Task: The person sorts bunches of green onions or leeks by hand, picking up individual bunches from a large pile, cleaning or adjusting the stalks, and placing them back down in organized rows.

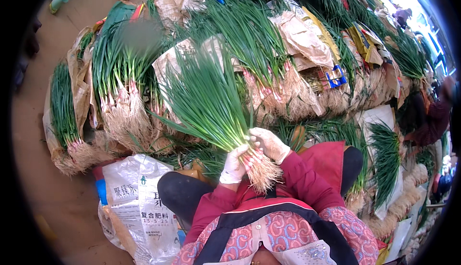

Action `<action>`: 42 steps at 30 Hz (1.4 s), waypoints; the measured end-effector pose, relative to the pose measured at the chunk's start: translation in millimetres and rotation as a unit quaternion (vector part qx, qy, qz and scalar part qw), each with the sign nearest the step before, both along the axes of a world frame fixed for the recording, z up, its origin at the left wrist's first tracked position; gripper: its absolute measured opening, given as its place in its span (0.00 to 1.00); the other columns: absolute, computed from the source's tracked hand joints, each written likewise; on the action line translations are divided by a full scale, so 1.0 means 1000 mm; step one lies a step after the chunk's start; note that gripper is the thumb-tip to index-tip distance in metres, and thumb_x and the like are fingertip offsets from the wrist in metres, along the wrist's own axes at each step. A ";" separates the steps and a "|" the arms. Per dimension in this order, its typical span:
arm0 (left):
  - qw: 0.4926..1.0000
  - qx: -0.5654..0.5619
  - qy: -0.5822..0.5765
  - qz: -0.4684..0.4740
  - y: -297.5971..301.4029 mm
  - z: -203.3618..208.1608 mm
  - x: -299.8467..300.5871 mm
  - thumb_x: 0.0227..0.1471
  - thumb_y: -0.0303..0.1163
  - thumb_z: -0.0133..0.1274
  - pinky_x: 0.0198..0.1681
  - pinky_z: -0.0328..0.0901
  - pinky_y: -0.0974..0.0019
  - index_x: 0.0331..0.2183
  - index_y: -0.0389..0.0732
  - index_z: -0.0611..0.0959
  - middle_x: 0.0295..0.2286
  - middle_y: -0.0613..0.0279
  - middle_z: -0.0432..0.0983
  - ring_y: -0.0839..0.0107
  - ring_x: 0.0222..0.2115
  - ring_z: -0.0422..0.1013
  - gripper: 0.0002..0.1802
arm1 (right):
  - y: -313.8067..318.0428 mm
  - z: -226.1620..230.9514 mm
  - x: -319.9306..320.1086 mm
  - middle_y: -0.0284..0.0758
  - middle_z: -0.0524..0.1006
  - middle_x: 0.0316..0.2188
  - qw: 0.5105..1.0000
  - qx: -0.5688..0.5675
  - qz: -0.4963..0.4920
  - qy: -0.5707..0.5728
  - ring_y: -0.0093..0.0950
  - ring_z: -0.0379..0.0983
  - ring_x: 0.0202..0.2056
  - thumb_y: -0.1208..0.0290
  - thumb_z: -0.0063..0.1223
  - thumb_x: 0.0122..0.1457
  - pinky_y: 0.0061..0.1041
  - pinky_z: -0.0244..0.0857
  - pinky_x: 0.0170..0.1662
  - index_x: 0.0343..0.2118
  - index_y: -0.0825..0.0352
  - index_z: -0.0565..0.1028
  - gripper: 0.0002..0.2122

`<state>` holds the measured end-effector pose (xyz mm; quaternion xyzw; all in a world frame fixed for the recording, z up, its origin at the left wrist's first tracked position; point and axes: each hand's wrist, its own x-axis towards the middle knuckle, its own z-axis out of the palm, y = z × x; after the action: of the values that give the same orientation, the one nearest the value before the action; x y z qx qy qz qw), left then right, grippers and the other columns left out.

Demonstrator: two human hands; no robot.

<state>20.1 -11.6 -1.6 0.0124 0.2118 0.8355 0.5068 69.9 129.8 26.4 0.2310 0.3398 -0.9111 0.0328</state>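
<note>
A thick bunch of spring onions [218, 116] slants across my lap, with green leaves fanning up and left and pale roots hanging toward my body. My left hand [232, 166], in a white glove, is wrapped round the lower stems just above the pinkish bulbs. On the other side of the stems, my right hand [270, 144], also in a white glove, closes against the bunch with bent fingers. Some of its fingertips are hidden behind the stems.
Large bundles of spring onions [122, 82] are heaped ahead of me, among beige sacks [303, 39]. A white printed sack [137, 202] lies left of my knee. More bundles [384, 157] lie at my right, where another person's sleeve [434, 121] shows. Brown floor [36, 121] stretches left.
</note>
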 end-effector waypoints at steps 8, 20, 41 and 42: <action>0.994 -0.099 -0.053 0.007 0.002 -0.013 0.003 0.47 0.28 0.50 0.38 0.69 0.56 0.36 0.36 0.74 0.28 0.57 0.74 0.59 0.32 0.73 0.12 | 0.007 -0.035 -0.006 0.39 0.72 0.22 0.562 0.825 -0.027 -0.048 0.36 0.71 0.25 0.69 0.46 0.54 0.33 0.66 0.28 0.27 0.67 0.69 0.07; 0.999 -0.014 -0.042 0.010 0.006 0.005 -0.001 0.45 0.29 0.53 0.36 0.68 0.58 0.53 0.42 0.62 0.30 0.64 0.70 0.68 0.30 0.70 0.32 | 0.107 -0.015 -0.043 0.41 0.76 0.28 0.546 0.805 -0.104 -0.208 0.39 0.74 0.31 0.58 0.46 0.55 0.35 0.66 0.37 0.30 0.62 0.74 0.13; 1.000 -0.017 -0.011 -0.015 0.007 0.002 -0.003 0.46 0.26 0.49 0.41 0.69 0.50 0.43 0.37 0.71 0.49 0.48 0.64 0.52 0.49 0.63 0.18 | -0.007 -0.011 0.051 0.27 0.74 0.21 0.914 0.403 0.025 0.033 0.19 0.70 0.24 0.64 0.41 0.62 0.19 0.63 0.28 0.29 0.68 0.74 0.14; 0.999 -0.041 -0.005 0.001 0.007 0.001 -0.001 0.46 0.26 0.49 0.39 0.69 0.50 0.43 0.37 0.71 0.48 0.48 0.66 0.52 0.47 0.65 0.18 | -0.005 -0.005 0.049 0.30 0.75 0.23 0.867 0.496 0.047 -0.006 0.21 0.71 0.26 0.63 0.40 0.62 0.20 0.63 0.29 0.29 0.68 0.74 0.14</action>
<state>19.1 -4.2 -0.7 -0.0126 0.2431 0.8268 0.5071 119.2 125.1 21.5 0.2061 0.7572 -0.6184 -0.0414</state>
